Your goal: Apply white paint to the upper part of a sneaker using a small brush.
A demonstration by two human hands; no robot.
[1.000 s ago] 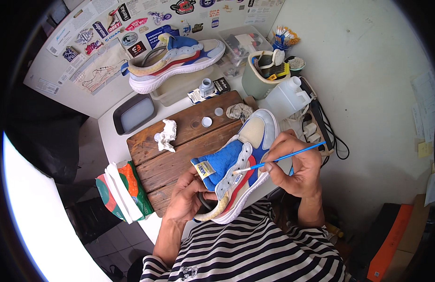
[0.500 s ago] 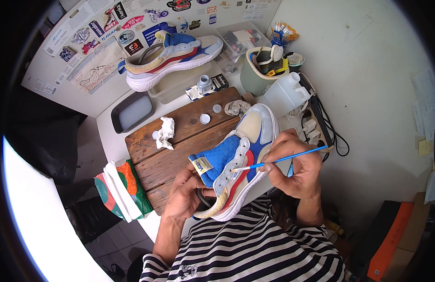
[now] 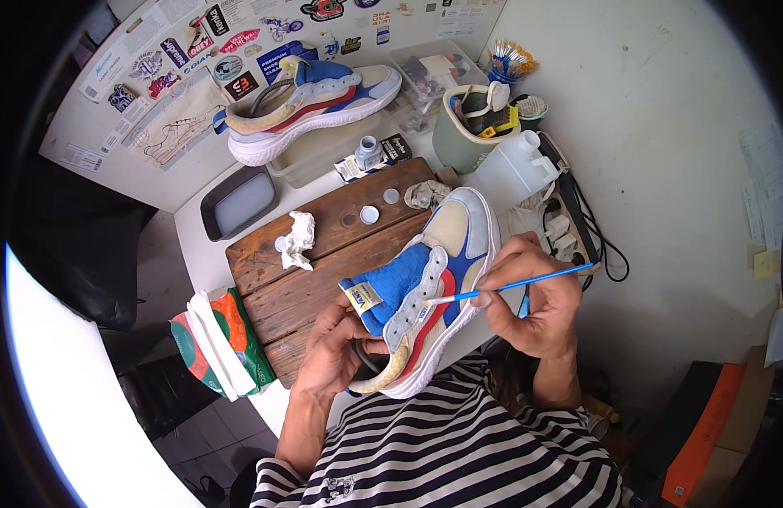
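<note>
From here, the left hand (image 3: 328, 356) grips the shoe (image 3: 446, 284) at its opening, toe beyond the fingers, probably light and soft-topped, best steadied by the stiffer sole (image 3: 449, 351), while the right hand (image 3: 539, 305) pinches a brush (image 3: 531, 280), bristles (image 3: 436, 301) left of its fingertips.

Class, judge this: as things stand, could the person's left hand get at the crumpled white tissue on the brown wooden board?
Probably yes, after letting go: the left hand holds the blue, white and red sneaker, but nothing seems to stand between that hand and the tissue on the board.
</note>
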